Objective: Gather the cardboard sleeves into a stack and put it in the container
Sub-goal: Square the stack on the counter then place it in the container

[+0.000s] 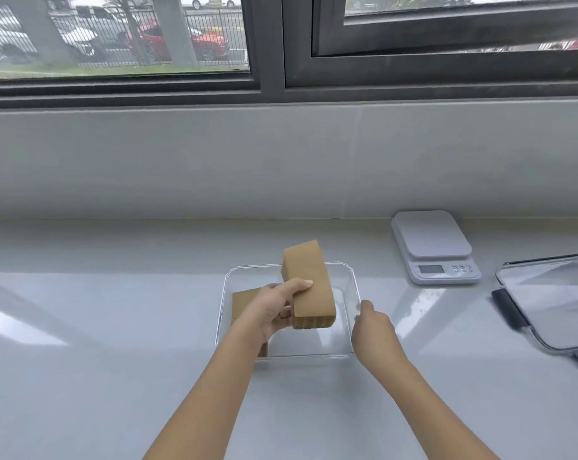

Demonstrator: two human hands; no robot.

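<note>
My left hand (274, 310) grips a thick stack of brown cardboard sleeves (309, 280), held tilted above the clear rectangular container (354, 277) in the middle of the counter. A second brown stack (243, 302) lies inside the container at its left side, partly hidden by my left hand. My right hand (372, 327) rests against the container's right wall, fingers curled at the rim.
A white kitchen scale (433, 245) stands at the back right. The container's clear lid (553, 298) with dark clips lies at the far right edge. A grey wall and a window run along the back of the pale counter (115, 327).
</note>
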